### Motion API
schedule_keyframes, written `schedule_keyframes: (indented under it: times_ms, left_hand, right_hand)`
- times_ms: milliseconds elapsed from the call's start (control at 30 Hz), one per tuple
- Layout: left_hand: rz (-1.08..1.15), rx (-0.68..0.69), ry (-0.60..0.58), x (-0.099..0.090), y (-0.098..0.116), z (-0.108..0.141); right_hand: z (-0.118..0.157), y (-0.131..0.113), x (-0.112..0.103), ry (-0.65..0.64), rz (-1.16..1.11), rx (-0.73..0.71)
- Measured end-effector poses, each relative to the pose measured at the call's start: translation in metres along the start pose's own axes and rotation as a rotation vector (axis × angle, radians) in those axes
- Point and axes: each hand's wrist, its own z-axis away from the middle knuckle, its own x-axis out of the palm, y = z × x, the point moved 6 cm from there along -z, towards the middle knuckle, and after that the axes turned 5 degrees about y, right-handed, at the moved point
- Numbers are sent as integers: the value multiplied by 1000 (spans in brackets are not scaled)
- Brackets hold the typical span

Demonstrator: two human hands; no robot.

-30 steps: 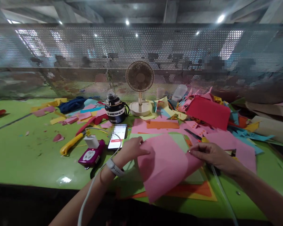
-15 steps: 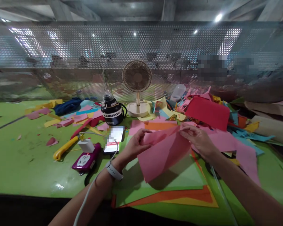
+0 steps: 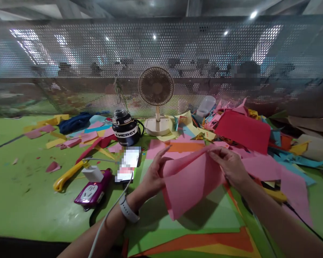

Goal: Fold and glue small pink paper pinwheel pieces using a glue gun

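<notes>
A thin pink sheet (image 3: 191,182), paper or felt, is held up and bent over, its near corner hanging down. My right hand (image 3: 227,163) pinches its upper right edge between thumb and fingers. At the left edge, my left hand (image 3: 154,173) grips the sheet, its index finger raised and other fingertips partly hidden behind it. A pale green sheet (image 3: 204,218) lies flat beneath, over orange sheets (image 3: 215,242) and a yellow one. Behind the held sheet, an orange strip (image 3: 187,146) rests on pink pieces.
Left of my hands lie a phone (image 3: 129,163), a purple power socket (image 3: 93,193) with a white charger (image 3: 93,173), and a yellow-handled tool (image 3: 68,175). A dark bottle (image 3: 126,129) and fan (image 3: 157,125) stand behind. Coloured scraps pile up around a red sheet (image 3: 242,130) at right.
The pink sheet has folded over more, its near corner drawn in and lower. My left hand's index finger has lifted and straightened. The whole view has shifted slightly.
</notes>
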Motion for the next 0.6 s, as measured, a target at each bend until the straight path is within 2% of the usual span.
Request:
schedule_keyframes:
  times_ms: [133,300,467,600]
  left_hand:
    - [333,-138,104,-2,-17,5]
    - [528,-160,167,0,-17,13]
    - [465,-195,137,7,-10,18]
    - [322,-300,216,2,-20,15]
  right_hand:
    - [3,0,-7,76,60,-39]
    - [11,-1,-10,183,115,-100]
    - [14,3,-9,237,10,-108]
    - [15,3,-11,244,-13,-68]
